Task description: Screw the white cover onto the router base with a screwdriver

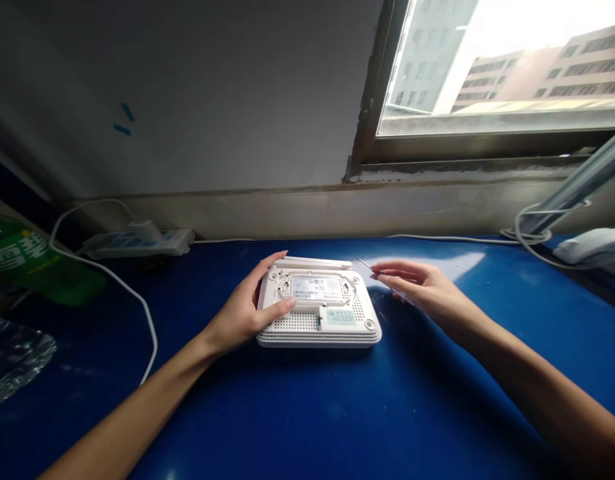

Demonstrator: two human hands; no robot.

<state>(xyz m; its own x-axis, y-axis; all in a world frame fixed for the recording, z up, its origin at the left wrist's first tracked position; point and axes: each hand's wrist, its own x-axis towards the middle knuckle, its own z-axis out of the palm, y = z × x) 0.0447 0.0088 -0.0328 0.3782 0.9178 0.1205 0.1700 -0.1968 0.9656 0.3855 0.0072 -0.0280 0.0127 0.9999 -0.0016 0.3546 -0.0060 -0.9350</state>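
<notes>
A white router-like box (307, 323) lies label side up on the blue table, with a vented face, a printed sticker and a folded white antenna (315, 263) along its far edge. My left hand (247, 303) grips its left side, thumb on top and fingers around the far left corner. To the right of the box, my right hand (412, 280) pinches a thin metal-shafted tool (363, 262), like a small screwdriver. The tool's tip points up and left near the box's far right corner, apart from it. Most of its handle is hidden by my fingers.
A green bottle (32, 260) and clear plastic (17, 357) are at the left. Behind them sits a white power strip (175, 242) with a cable. At the right are a metal pole (577, 180), a coiled white cord and a white object (595, 247). The wall borders the blue table (297, 413).
</notes>
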